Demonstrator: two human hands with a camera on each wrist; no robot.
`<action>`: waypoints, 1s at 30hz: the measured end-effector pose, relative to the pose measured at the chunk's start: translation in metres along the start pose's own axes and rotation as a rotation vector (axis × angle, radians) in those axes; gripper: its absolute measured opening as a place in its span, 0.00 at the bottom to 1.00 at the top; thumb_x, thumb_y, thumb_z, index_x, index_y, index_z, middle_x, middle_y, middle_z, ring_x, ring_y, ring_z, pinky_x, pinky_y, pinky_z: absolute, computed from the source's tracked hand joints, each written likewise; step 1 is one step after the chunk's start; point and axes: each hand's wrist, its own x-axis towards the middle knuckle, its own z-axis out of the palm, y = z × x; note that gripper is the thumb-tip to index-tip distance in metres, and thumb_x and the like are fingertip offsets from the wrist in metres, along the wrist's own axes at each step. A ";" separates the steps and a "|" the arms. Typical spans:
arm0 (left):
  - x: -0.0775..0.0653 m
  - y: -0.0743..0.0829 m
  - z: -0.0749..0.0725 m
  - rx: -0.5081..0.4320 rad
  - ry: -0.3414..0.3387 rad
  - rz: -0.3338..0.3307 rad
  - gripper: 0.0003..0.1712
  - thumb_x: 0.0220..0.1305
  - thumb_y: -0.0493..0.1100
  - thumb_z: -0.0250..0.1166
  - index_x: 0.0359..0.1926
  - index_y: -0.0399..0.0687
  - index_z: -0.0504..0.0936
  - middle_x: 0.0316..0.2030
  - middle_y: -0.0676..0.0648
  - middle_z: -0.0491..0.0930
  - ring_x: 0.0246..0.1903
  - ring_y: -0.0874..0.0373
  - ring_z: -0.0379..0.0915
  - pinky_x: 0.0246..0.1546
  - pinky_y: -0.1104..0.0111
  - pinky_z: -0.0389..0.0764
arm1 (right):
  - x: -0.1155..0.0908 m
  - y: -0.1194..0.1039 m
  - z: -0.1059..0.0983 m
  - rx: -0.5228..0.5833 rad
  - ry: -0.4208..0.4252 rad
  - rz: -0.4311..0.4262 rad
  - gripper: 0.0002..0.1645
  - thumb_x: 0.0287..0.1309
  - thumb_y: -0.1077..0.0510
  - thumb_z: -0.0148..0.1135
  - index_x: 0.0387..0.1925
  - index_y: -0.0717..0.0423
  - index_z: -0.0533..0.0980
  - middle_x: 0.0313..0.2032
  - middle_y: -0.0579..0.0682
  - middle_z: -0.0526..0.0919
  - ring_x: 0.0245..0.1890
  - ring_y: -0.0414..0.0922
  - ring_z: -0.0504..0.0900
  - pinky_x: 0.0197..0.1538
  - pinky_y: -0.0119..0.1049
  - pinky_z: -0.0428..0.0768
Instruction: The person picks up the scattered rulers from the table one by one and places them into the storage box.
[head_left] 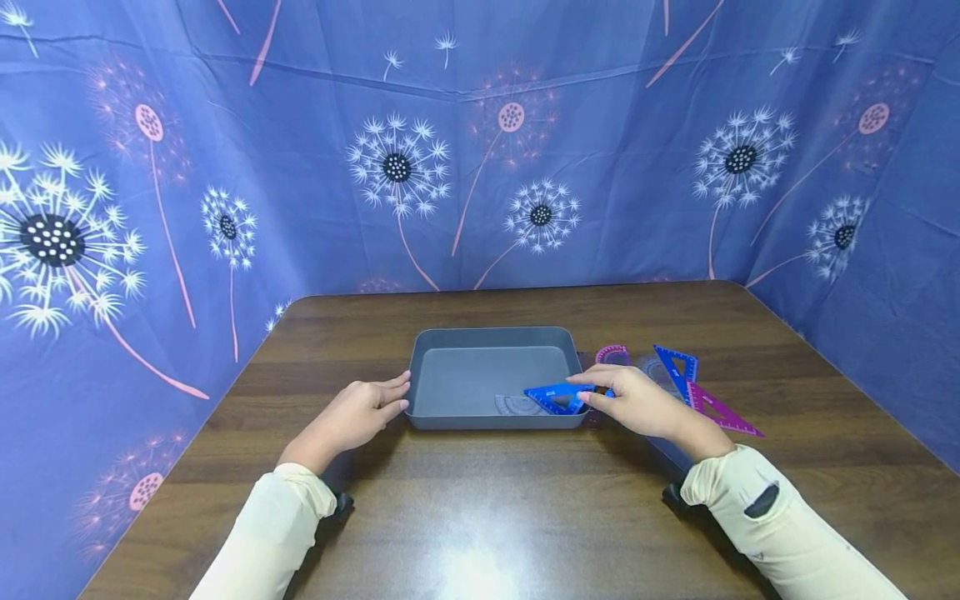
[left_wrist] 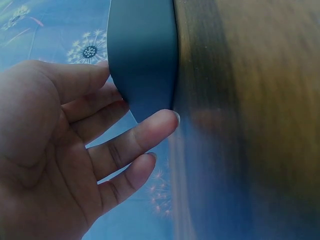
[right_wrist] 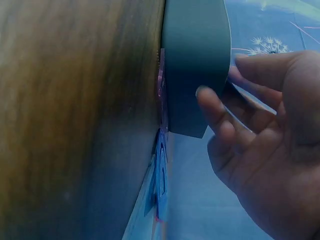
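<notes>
A grey rectangular tray [head_left: 480, 422] lies on the table. My left hand [head_left: 356, 412] rests its fingertips against the tray's left end, fingers extended; the left wrist view shows them touching the outer wall [left_wrist: 142, 45]. At the right end, my right hand [head_left: 637, 404] pinches a blue set square [head_left: 551, 393] between thumb and fingers. That set square reaches over the rim into the tray, its right part covered by the fingers. Inside, near the front wall, lies a clear protractor [head_left: 513, 406]. The grip is dark and partly hidden in the right wrist view.
Right of the tray lie a magenta protractor [head_left: 611, 353], a clear protractor [head_left: 651, 369], another blue set square [head_left: 684, 364] and a magenta set square [head_left: 720, 412]. Something magenta sits flat against the tray's right wall. Patterned blue cloth [head_left: 465, 167] surrounds the wooden table [head_left: 450, 508].
</notes>
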 end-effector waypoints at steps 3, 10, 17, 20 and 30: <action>0.000 0.000 0.001 -0.001 -0.001 0.000 0.23 0.73 0.44 0.60 0.64 0.40 0.76 0.68 0.46 0.69 0.12 0.65 0.57 0.22 0.68 0.68 | -0.001 -0.001 0.000 0.010 -0.044 -0.036 0.19 0.70 0.60 0.58 0.60 0.57 0.79 0.53 0.52 0.84 0.54 0.53 0.80 0.55 0.53 0.78; 0.000 0.001 0.001 -0.012 -0.012 -0.013 0.23 0.73 0.43 0.60 0.65 0.40 0.75 0.69 0.46 0.68 0.14 0.65 0.67 0.24 0.69 0.71 | -0.003 -0.005 0.002 0.035 -0.225 -0.099 0.24 0.75 0.51 0.51 0.64 0.60 0.75 0.62 0.59 0.77 0.64 0.63 0.71 0.63 0.62 0.68; 0.000 0.000 0.000 -0.020 -0.008 -0.005 0.23 0.73 0.43 0.59 0.65 0.40 0.75 0.69 0.46 0.68 0.14 0.65 0.68 0.23 0.68 0.71 | -0.004 -0.006 0.005 0.025 -0.275 -0.144 0.25 0.75 0.48 0.51 0.61 0.60 0.77 0.64 0.57 0.75 0.66 0.62 0.68 0.64 0.63 0.65; 0.000 0.000 0.001 -0.013 -0.007 -0.005 0.23 0.73 0.43 0.59 0.65 0.40 0.75 0.68 0.46 0.68 0.14 0.65 0.68 0.24 0.68 0.71 | -0.004 -0.006 0.005 0.007 -0.276 -0.152 0.24 0.74 0.49 0.53 0.61 0.60 0.78 0.63 0.55 0.76 0.66 0.62 0.69 0.64 0.63 0.66; 0.000 0.000 0.001 -0.012 -0.008 -0.004 0.23 0.73 0.43 0.59 0.65 0.40 0.75 0.68 0.46 0.68 0.14 0.65 0.69 0.25 0.68 0.71 | -0.004 -0.007 0.004 0.001 -0.280 -0.139 0.23 0.74 0.51 0.54 0.61 0.58 0.77 0.62 0.54 0.77 0.65 0.61 0.70 0.64 0.62 0.67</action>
